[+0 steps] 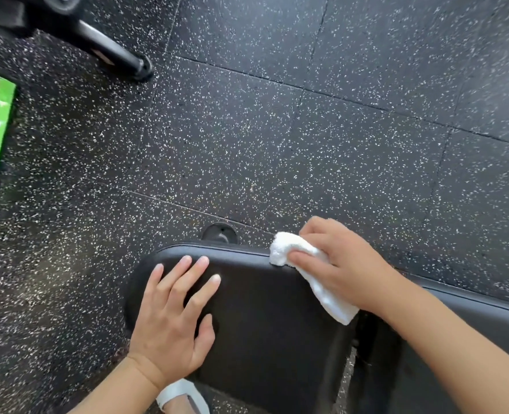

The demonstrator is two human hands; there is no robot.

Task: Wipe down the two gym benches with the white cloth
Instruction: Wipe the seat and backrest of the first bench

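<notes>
Here, in the head view, we see the left hand (172, 321) lying flat, fingers spread, on the black bench (265, 330); the right hand (340, 264) grips the white cloth (289, 249) against the bench's far edge.

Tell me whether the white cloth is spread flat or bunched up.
Bunched up. The white cloth is wadded in the right hand against the bench pad edge, a loose tail trailing beneath the wrist.

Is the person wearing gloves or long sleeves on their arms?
No. The left hand and right hand are bare: no gloves, rings, watch or bracelets show. Both forearms are bare too, with no sleeve reaching into view.
</notes>
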